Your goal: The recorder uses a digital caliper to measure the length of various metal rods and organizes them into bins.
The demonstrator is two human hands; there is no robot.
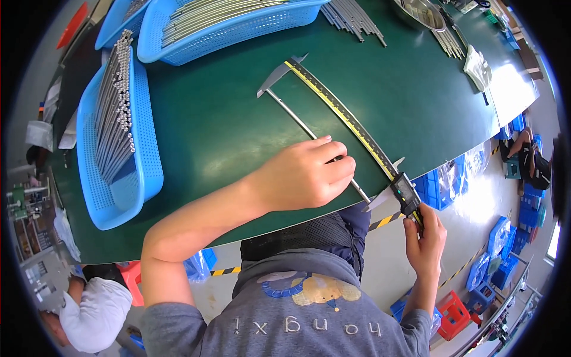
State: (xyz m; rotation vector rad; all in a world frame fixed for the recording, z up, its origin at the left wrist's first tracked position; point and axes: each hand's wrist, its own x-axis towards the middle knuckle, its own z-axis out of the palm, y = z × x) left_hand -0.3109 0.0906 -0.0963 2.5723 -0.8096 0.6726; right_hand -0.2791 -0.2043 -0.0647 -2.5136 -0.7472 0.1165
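Note:
Over the green table (208,119), my left hand (306,175) is closed around a thin metal rod (291,114). The rod lies between the jaws of a long digital caliper (351,121), its far end at the upper jaw and its near end by the lower jaw. My right hand (426,238) grips the caliper at its sliding head, thumb and fingers wrapped near the black display (405,191). The yellow-and-black scale runs slantwise from the far jaw down to that hand.
A blue basket (153,149) of upright-leaning rods stands at left. Another blue basket (232,37) with rods sits at the back, near loose rods (355,18). A metal bowl (423,13) is at back right. One person in white (98,312) sits lower left.

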